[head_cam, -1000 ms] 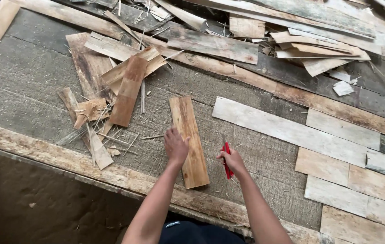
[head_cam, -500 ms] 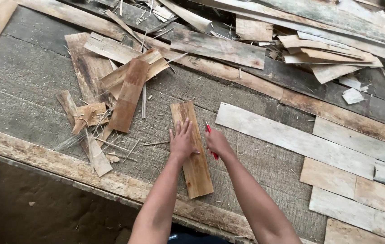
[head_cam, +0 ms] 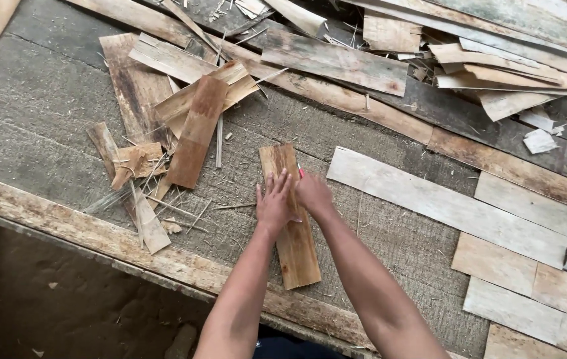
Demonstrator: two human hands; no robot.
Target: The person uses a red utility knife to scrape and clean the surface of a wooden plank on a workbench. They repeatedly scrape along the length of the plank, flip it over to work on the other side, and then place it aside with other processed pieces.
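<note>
Since the earlier frame our right hand has slid up beside the left hand. Left fingers lie flat and spread on the wood strip; right fingers close around a red tool. The strip lies mid-tabletop, open room on both sides, scrap pile well left.

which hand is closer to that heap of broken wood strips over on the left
Left. The left hand lies flat on the small plank, on the side toward the heap of broken strips; the right hand is beyond it, farther away.
</note>
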